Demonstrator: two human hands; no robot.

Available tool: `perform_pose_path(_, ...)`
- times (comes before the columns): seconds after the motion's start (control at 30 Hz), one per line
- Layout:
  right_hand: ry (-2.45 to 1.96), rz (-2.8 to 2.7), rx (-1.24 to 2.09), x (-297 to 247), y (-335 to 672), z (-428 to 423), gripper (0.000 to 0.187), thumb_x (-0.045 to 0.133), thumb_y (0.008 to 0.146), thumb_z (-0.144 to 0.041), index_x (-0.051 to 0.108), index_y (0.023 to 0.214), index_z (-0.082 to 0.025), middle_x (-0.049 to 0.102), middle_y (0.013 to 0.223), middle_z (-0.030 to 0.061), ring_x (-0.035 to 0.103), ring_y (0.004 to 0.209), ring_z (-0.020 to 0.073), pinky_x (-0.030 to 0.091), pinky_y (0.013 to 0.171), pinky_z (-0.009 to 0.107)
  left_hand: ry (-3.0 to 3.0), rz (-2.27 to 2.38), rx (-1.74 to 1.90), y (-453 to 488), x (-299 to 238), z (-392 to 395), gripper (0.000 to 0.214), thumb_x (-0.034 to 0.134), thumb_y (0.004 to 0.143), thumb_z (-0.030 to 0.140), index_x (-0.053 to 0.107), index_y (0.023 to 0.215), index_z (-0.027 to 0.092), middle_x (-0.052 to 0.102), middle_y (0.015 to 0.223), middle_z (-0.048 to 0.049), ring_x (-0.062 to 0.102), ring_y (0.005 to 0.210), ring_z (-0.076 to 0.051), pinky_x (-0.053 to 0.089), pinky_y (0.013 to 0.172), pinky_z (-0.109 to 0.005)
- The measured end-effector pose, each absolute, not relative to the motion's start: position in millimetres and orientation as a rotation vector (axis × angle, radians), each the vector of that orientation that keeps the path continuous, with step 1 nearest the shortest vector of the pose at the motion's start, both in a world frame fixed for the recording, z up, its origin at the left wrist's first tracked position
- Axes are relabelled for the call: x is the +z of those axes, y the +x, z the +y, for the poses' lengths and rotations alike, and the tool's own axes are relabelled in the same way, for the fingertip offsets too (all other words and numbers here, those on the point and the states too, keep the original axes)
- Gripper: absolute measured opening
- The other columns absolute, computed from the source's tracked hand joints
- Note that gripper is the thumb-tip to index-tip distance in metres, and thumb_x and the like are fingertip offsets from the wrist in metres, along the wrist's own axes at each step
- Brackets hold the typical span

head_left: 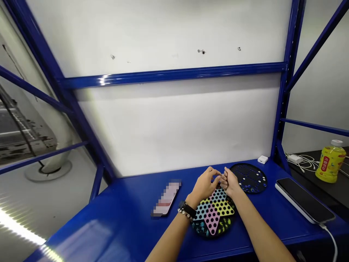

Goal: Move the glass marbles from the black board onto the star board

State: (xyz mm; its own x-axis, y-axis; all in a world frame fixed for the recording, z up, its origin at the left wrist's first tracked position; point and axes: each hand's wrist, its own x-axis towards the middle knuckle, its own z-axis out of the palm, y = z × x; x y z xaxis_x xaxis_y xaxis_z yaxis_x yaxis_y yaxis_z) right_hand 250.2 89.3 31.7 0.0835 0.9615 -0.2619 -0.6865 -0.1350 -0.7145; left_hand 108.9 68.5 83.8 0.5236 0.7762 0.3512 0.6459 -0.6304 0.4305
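Observation:
A round Chinese checkers board [212, 217] with a coloured star full of black holes lies on the blue tabletop. Coloured marbles show under the clear rim at its near side. Above the far part of the board, my left hand [206, 183] has its thumb and fingers bent together, tips close to my right hand. My right hand [229, 182] is curled like a fist just beside it; what is inside, if anything, is hidden. Behind my right hand rests a round black tray [247, 171] with several blue and white pieces in it.
A phone [166, 199] lies left of the board. To the right, another phone [305, 200] with a cable sits on a white box. A small white case [263, 159] is at the back. Beyond the blue frame stand a yellow drink bottle [330, 162] and white cables.

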Motion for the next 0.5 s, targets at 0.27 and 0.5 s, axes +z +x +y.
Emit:
perform_pose_path(0.27, -1.698, -1.346, 0.388, 14.5, 338.6, 97.7, 0.047, 0.050, 0.090, -0.044, 0.034, 0.051, -0.022, 0.045, 0.048, -0.0014, 0.039, 0.049, 0.0134, 0.026, 0.053, 0.027, 2.438, 1.463, 0.469, 92.3, 43.1, 88.0, 0.030, 0.043, 0.095, 0.035, 0.065, 0.111, 0.022, 0.064, 0.110, -0.0071, 0.062, 0.101, -0.022, 0.049, 0.083, -0.032)
perform_pose_path(0.5, -1.860, -1.379, 0.329, 14.3, 341.0, 92.4, 0.047, 0.037, 0.096, -0.050, 0.051, 0.061, -0.023, 0.063, 0.066, 0.0034, 0.056, 0.067, 0.0198, 0.031, 0.064, 0.028, 2.757, 1.806, 0.417, 131.7, 33.5, 70.5, 0.034, 0.047, 0.093, 0.042, 0.063, 0.105, 0.015, 0.062, 0.103, -0.0133, 0.056, 0.100, -0.030, 0.043, 0.085, -0.042)
